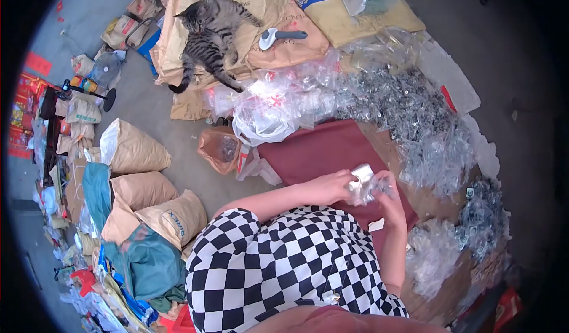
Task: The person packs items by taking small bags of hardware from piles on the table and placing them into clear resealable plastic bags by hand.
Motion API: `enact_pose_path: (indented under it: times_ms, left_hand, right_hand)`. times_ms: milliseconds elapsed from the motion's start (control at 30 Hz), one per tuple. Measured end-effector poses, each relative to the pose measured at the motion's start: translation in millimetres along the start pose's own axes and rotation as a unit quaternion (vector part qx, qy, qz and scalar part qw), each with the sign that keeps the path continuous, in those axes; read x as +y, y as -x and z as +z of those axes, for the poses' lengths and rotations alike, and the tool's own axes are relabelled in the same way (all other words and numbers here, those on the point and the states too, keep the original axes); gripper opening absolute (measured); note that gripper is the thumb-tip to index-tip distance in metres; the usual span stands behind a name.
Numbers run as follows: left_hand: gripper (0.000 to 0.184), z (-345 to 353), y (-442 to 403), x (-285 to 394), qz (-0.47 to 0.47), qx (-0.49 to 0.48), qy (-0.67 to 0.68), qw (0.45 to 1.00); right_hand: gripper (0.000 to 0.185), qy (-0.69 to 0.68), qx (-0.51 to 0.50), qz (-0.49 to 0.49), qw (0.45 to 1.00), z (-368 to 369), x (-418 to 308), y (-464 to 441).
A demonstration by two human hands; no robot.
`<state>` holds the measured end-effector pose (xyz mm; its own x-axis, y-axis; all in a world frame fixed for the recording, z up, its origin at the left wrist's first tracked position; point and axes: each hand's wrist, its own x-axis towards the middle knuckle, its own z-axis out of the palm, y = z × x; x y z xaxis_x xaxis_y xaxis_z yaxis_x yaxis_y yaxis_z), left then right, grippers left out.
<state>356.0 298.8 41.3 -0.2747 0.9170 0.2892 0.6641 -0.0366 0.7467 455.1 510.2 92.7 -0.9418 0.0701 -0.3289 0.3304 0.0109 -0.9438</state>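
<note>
Over a dark red cloth [320, 149], my left hand [338, 186] is closed on a small clear plastic bag [361, 183] with a whitish, shiny part. My right hand [388, 198] grips the other side of the same bag, close to my left hand. What lies inside the bag is too small to tell. A small white piece [376, 225] lies on the cloth below my hands. Beyond the cloth spreads a pile of small dark and clear parts [391, 102], with clear plastic bags [272, 104] to its left.
A striped cat [213, 30] lies on brown paper sacks [278, 7] near a grey-and-white tool [281, 36]. An orange-brown plastic bag [218, 149] stands left of the cloth. Full sacks [139, 149] stand at the left. More clear bags [432, 256] lie at the right.
</note>
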Motion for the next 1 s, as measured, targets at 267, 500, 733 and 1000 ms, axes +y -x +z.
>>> enact_pose_path:
  times_ms: [267,500,733,1000]
  left_hand:
    - [0.019,2.9,-1.8,0.8,0.023,-0.027,0.074,0.997]
    - [0.022,1.3,-0.6,3.9,0.045,0.031,0.045,0.997]
    - [0.018,1.4,-3.8,2.1,0.051,0.026,0.077,0.995]
    - [0.015,-3.0,-1.8,8.5,0.023,0.002,0.093,0.995]
  right_hand:
    - [0.026,0.465,0.034,-0.049,0.883,26.9,-18.5,14.6]
    - [0.043,0.314,0.061,-0.074,0.945,23.2,-46.2,21.0]
    - [0.026,0.634,-0.012,-0.032,0.772,34.3,-28.5,13.1]
    - [0.029,0.319,0.018,-0.093,0.943,18.0,-38.6,20.6]
